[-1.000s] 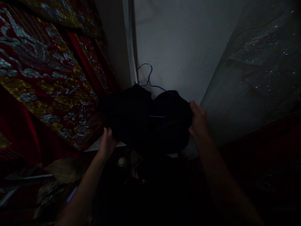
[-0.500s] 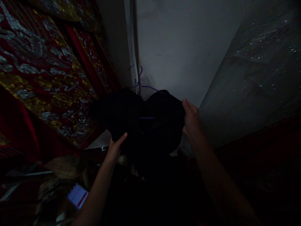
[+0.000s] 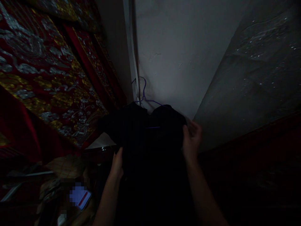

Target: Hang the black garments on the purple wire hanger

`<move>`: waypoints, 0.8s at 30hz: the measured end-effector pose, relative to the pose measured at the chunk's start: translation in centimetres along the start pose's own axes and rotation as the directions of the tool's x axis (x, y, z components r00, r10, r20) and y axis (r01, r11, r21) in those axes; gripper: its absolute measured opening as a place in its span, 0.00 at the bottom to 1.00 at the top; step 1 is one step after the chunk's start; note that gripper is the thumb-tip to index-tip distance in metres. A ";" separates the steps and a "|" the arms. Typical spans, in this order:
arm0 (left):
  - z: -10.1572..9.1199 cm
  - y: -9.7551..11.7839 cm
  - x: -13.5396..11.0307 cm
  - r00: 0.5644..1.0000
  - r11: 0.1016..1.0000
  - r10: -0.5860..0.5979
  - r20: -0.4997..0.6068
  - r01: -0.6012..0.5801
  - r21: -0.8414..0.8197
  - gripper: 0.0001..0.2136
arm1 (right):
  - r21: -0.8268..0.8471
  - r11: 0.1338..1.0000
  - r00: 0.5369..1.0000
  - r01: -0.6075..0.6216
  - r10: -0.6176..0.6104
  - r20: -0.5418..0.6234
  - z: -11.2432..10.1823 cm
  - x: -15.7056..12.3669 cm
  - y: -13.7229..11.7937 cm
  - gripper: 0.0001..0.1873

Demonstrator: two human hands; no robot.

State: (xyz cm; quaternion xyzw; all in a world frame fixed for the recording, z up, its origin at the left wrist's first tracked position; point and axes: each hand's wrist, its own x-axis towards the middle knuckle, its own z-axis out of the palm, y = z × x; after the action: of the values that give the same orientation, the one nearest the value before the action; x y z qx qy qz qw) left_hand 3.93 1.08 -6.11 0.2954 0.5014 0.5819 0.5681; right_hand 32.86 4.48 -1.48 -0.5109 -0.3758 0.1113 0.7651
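Observation:
A black garment (image 3: 143,131) hangs on a purple wire hanger (image 3: 144,94) in front of me, in very dim light. My right hand (image 3: 191,139) grips the garment's right shoulder edge, fingers curled and a little blurred. My left hand (image 3: 117,164) holds the garment's left side lower down, with the fingers hidden behind the dark cloth. The hanger's hook stands up against the white wall.
A red cloth with gold and silver embroidery (image 3: 47,69) fills the left. A white wall (image 3: 178,47) is ahead and a grey glittery fabric (image 3: 254,69) hangs on the right. A lit phone screen (image 3: 80,196) lies at the lower left among dim clutter.
The garment and hanger have come down and toward me. My left hand has moved right and lower along the cloth. My right hand has dropped with the shoulder edge.

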 end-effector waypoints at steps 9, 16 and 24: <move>1.8 0.7 -3.2 0.975 0.969 -0.177 0.134 0.196 -0.150 0.26 | -0.207 0.895 0.379 -0.396 0.364 0.851 2.5 -13.0 -1.8 0.25; 1.6 -0.1 -3.4 0.998 0.997 -0.054 0.017 0.055 -0.055 0.29 | -0.190 0.911 0.416 -0.365 0.343 0.842 3.2 -12.9 -1.7 0.29; 1.9 -5.3 -3.6 0.604 0.544 0.774 -0.192 -0.478 0.690 0.35 | -0.228 0.881 0.416 -0.415 0.407 0.813 2.4 -12.6 0.3 0.20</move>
State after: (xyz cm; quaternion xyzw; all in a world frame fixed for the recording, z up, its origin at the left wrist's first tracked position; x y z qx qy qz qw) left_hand 8.26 -2.67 -9.51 0.4629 0.6280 0.6234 0.0512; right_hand 22.57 -0.70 -7.06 -0.4649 -0.5596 0.5283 0.4377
